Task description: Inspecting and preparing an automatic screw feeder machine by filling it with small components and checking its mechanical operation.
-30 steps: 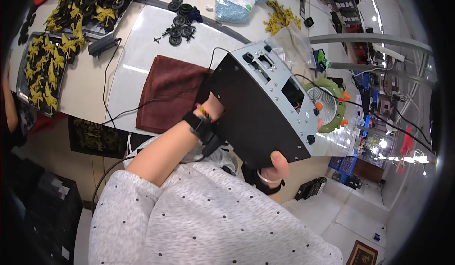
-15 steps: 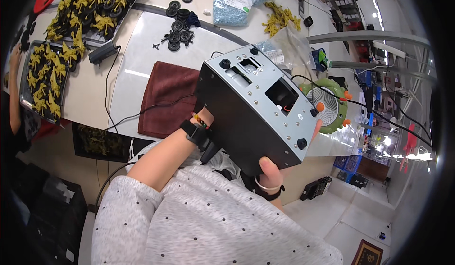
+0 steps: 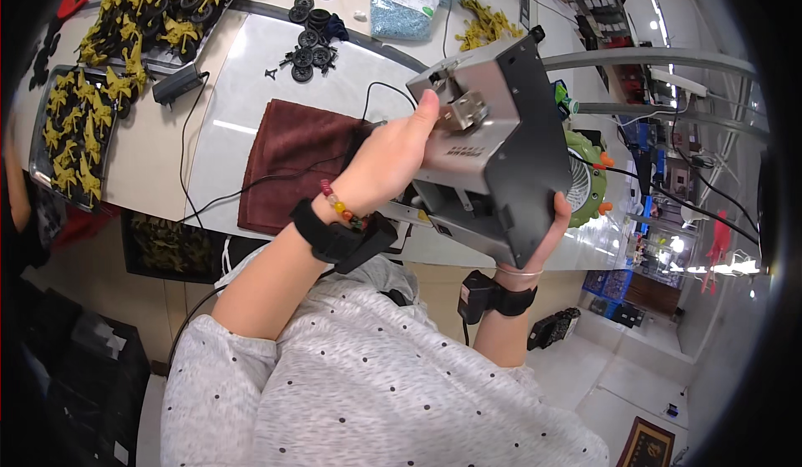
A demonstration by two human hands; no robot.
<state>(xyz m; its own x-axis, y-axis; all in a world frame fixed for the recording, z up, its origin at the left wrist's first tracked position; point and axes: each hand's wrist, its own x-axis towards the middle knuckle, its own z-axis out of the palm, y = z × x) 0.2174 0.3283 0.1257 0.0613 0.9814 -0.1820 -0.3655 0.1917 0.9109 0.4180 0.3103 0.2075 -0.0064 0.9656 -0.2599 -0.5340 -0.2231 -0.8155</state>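
White worktop [image 3: 224, 141] is lying behind | left hand [image 3: 388, 159] and right hand [image 3: 544, 246] are clamping the tilted metal box [image 3: 493, 154] over its near edge | risk: uneven grip slipping, or black cord [image 3: 386, 83] snagging, tipping it

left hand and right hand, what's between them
In the head view, a silver machine with a black side panel lies between the left hand and right hand, touching both.
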